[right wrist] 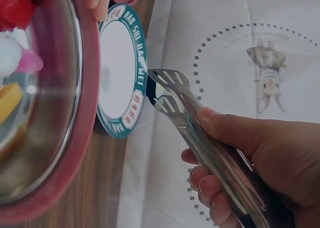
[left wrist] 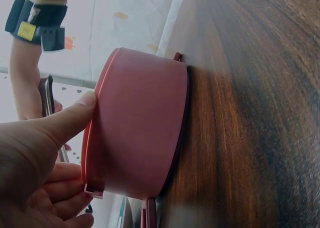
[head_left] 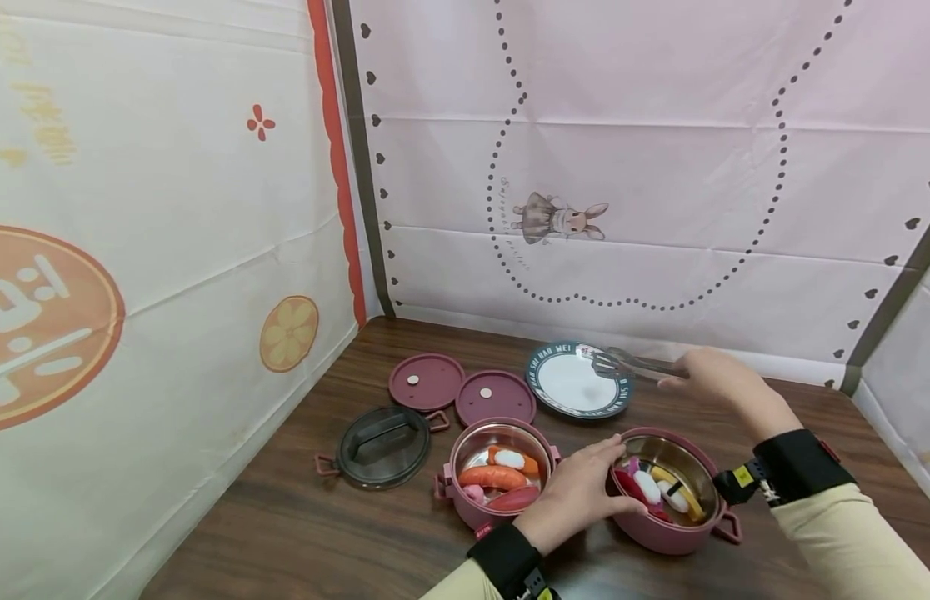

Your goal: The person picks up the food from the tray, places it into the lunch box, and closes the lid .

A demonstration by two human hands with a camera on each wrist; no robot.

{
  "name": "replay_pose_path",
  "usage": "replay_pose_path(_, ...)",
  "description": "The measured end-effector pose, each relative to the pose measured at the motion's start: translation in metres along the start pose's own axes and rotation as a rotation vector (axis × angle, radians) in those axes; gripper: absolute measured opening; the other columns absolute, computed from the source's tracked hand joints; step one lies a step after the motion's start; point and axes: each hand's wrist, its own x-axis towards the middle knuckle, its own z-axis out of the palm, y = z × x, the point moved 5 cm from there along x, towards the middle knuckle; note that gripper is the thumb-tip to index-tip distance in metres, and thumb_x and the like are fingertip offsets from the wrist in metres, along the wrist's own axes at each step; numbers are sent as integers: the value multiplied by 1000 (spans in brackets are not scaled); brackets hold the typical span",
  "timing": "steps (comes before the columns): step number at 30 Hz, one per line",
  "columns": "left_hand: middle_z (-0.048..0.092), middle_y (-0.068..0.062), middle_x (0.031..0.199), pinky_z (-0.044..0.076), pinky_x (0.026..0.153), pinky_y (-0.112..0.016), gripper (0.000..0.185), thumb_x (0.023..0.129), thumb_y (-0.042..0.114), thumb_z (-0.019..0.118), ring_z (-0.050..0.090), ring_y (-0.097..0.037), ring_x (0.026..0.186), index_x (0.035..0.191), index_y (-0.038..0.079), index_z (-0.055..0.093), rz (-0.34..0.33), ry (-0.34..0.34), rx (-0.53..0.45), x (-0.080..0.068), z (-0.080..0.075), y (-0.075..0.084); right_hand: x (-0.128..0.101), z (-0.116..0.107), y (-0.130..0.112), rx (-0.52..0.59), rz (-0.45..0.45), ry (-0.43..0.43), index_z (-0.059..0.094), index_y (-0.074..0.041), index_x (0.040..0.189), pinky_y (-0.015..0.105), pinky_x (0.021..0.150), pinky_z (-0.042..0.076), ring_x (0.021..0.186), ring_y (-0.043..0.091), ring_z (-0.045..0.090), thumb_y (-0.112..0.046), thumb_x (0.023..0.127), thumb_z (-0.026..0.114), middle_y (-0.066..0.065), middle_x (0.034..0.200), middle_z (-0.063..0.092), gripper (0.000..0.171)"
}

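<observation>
The right hand [head_left: 708,375] holds metal tongs [right wrist: 200,133], with the fingers curled around the handles and the thumb on top. The tips of the tongs are close together and hang over the edge of a white plate [head_left: 577,380] with a dark rim, at the back of the worktop [head_left: 285,517]. The left hand [head_left: 577,492] grips the rim of the right pink pot [head_left: 671,533]: the thumb presses on the outside wall and the fingers reach over the rim. This pot stands on the worktop near the front and has toy food inside. Just beside it on the left stands a second pink pot [head_left: 495,433], also with toy food. Behind lie two pink lids [head_left: 427,382] and one dark lid [head_left: 382,446].
</observation>
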Motion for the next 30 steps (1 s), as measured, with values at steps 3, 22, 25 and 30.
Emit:
replay_pose_path(3, 41, 14, 157, 47, 109, -32, 79, 80, 62, 73, 46, -9, 140, 146, 25, 51, 6, 6, -5, 0, 1, -1, -10, -3, 3, -7, 4, -15, 76, -3, 101, 46, 72, 54, 82, 25, 69, -34, 95, 66, 12, 92, 75, 33)
replay_pose_path(22, 41, 12, 158, 46, 110, -32, 81, 80, 63, 73, 45, -9, 141, 147, 24, 50, 12, 8, 3, 0, 2, 0, -81, -8, 23, -58, 37, -9, 72, 5, 110, 50, 70, 56, 75, 23, 70, -38, 94, 67, 11, 90, 76, 46)
replay_pose_path(25, 41, 12, 157, 46, 109, -31, 81, 80, 63, 73, 45, -9, 141, 147, 25, 50, 10, 6, 4, 0, 2, 1, -95, -8, 24, -53, 49, -9, 73, 3, 110, 41, 62, 53, 63, 12, 63, -38, 94, 67, 0, 76, 71, 44)
replay_pose_path(30, 42, 13, 157, 47, 109, -30, 81, 79, 62, 74, 46, -8, 141, 147, 25, 50, 4, 8, 13, 0, 2, 0, -116, -8, 27, -72, 45, 36, 75, 0, 107, 39, 60, 52, 66, 14, 65, -36, 92, 69, 2, 77, 73, 40)
